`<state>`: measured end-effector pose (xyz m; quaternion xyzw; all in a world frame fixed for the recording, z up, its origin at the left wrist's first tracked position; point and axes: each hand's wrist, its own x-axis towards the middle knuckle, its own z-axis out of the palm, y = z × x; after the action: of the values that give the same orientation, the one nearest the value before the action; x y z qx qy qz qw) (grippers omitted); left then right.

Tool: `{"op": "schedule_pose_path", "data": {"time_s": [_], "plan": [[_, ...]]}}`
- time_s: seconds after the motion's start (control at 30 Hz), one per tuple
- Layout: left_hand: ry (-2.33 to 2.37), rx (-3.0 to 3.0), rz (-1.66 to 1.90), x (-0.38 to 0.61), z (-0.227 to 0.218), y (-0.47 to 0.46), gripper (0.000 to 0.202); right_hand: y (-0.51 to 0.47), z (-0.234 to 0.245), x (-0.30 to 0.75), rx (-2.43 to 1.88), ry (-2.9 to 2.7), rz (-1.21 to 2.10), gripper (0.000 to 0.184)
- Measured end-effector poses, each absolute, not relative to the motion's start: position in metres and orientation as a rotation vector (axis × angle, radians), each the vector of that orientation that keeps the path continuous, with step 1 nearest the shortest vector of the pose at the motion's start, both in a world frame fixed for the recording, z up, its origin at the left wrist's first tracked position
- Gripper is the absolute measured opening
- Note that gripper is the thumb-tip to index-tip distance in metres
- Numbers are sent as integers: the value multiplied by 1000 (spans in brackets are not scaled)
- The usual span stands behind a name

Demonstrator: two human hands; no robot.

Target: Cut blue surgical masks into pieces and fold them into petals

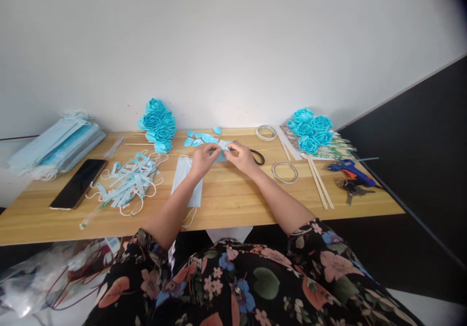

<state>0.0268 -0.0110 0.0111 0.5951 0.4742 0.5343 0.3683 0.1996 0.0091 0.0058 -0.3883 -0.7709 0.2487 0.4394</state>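
Note:
A small light-blue piece of mask fabric is pinched between my two hands above the middle of the table. My left hand grips its left side with thumb and finger, and my right hand grips its right side. Just beyond the fingertips lie several cut blue fabric pieces. A flat face mask rests under my left forearm, which covers part of it. Black scissor handles show to the right of my right hand; the rest of the scissors is hidden.
Blue fabric roses stand in two clusters, left and right. Leftward are cut strips with ear loops, a phone and stacked masks. Rightward are tape rolls, wooden sticks, a glue gun and keys.

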Motion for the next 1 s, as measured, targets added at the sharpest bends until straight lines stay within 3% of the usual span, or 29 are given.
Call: {"op": "schedule_pose_path", "data": {"time_s": [0.3, 0.73, 1.0], "plan": [[1068, 1155, 1527, 22, 4, 0, 23, 16, 5, 206, -1048, -1882, 625, 12], [1275, 1350, 1422, 18, 2, 2, 17, 21, 0, 209, -1101, -1856, 594, 13], [1285, 1477, 1397, 20, 1, -1, 14, 17, 3, 207, -895, -1880, 677, 43]]}}
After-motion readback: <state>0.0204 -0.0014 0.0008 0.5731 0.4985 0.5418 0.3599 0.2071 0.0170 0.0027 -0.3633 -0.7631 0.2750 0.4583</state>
